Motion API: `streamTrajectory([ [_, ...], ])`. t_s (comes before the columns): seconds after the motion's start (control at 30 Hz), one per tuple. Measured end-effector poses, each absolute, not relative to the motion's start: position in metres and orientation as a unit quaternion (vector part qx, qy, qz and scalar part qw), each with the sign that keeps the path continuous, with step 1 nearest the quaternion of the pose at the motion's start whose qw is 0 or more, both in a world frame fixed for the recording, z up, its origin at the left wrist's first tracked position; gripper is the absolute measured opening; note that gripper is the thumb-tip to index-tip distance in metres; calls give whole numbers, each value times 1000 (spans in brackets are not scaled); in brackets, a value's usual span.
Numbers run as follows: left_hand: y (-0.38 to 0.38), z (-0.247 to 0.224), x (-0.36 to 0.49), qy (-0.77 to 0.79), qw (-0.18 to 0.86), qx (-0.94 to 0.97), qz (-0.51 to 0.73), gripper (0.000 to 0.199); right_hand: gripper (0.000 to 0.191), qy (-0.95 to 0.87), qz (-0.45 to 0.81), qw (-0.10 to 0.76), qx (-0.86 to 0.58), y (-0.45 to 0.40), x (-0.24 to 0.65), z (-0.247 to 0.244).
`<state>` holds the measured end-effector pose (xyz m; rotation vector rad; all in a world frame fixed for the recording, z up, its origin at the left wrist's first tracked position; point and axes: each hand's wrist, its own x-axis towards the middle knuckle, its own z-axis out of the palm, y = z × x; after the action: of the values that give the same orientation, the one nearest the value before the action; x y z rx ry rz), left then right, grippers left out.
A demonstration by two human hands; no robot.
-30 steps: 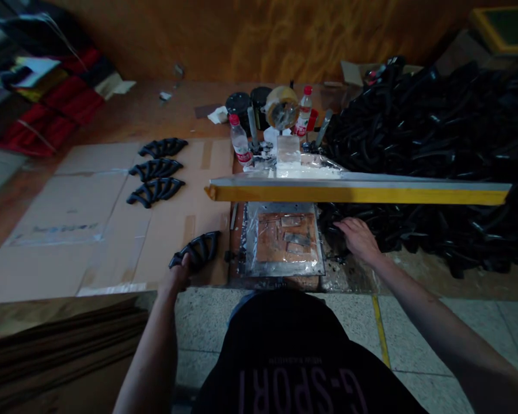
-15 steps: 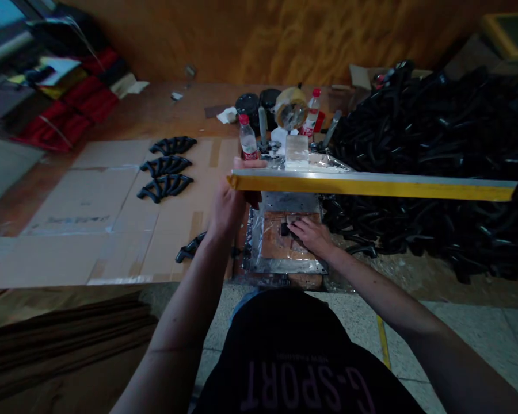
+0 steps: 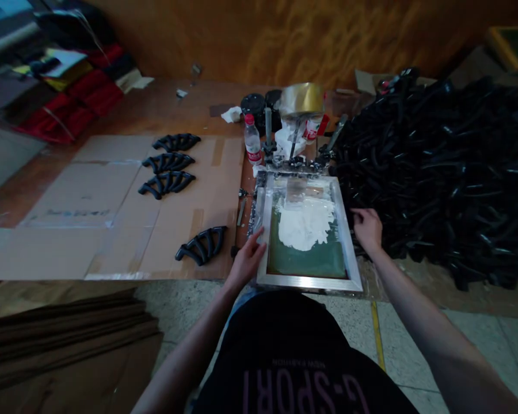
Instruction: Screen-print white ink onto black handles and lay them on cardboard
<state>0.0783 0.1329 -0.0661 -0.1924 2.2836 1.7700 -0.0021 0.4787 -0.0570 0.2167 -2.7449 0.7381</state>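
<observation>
While alongside the frame (image 3: 308,282) — left fingers (image 3: 254,238) half-parted, empty — right fingers (image 3: 363,214) bent, grip unclear.

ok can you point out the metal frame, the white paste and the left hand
Metal frame (image 3: 309,282), head view: its near bar.
White paste (image 3: 304,225), head view: middle of the patch.
Left hand (image 3: 248,260), head view: middle of its back.

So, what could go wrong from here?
White paste lies uncovered inside the frame, so it might smear the left hand at the frame's left side. The red-capped bottle stands near the frame's far left corner and could tip. The black pieces are heaped beside the right hand and might slide.
</observation>
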Motion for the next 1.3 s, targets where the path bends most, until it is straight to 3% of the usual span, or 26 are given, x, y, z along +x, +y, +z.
streamTrajectory([
  [0.1,133,-90,76,802,131,-90,575,64,48,-955,221,187,66,437,-44,-44],
  [0.17,133,-96,73,805,132,-97,570,64,59,-962,182,165,120,403,-56,-32],
  [0.23,133,-98,71,804,135,-97,570,64,51,-969,149,110,162,373,-59,-24],
  [0.37,133,-99,70,799,142,-102,575,63,16,-968,101,-11,231,353,-37,-32],
  [0.6,133,-98,71,790,142,-116,584,58,23,-881,104,-84,455,382,3,-28],
  [0.7,133,-96,72,790,139,-115,586,58,20,-906,122,-52,403,378,-2,-29],
  [0.8,133,-98,72,787,135,-108,592,60,29,-918,117,7,379,376,10,-42],
  [1.0,131,-96,73,792,145,-83,587,63,25,-922,169,-13,349,373,8,-38],
  [1.17,127,-45,69,732,171,-70,656,68,55,-953,205,53,215,371,-65,4],
  [1.3,130,11,54,737,69,-48,671,53,43,-958,246,123,83,440,-97,24],
])
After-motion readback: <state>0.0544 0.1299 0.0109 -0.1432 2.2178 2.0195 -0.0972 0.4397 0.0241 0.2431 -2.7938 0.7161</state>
